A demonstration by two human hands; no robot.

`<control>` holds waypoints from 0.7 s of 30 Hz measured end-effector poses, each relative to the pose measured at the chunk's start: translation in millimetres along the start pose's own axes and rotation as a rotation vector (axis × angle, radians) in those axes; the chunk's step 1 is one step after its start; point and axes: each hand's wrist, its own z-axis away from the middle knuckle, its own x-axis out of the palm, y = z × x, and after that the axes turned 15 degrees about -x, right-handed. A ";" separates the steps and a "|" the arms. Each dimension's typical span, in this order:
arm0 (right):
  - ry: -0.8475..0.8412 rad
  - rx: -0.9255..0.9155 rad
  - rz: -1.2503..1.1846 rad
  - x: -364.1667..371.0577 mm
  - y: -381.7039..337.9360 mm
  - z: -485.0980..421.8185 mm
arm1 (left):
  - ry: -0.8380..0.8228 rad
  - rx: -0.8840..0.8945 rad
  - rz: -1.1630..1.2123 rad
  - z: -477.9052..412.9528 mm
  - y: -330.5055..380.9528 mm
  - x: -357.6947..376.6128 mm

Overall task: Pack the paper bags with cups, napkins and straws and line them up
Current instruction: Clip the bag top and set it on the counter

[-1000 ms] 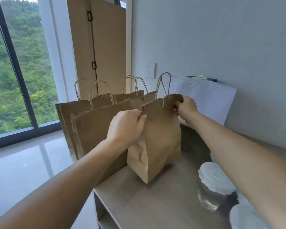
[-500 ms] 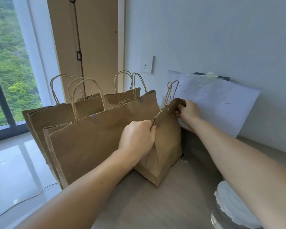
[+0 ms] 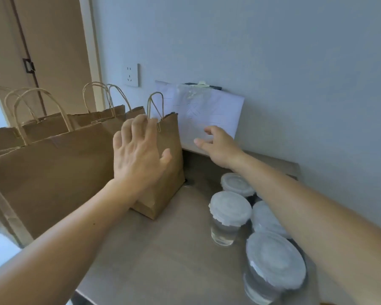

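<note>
Your small brown paper bag [image 3: 169,164] stands upright on the table [image 3: 163,249]. Its top is pressed flat and its thin rope handles stick up. It stands just beside the bigger brown bags [image 3: 53,172], which stand in a row to your left. To your right, four clear cups [image 3: 229,213] with white lids stand upright, close together.

Counter [image 3: 174,256]: brown paper bags [image 3: 53,179] are standing in a row across left and centre; lidded clear cups [image 3: 229,211] are clustering lower right; a white sheet [image 3: 209,115] is leaning against the wall, upper centre.
</note>
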 end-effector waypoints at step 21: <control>0.161 0.589 0.251 -248.0 157.6 502.5 | -0.802 0.638 -0.068 303.0 435.2 37.4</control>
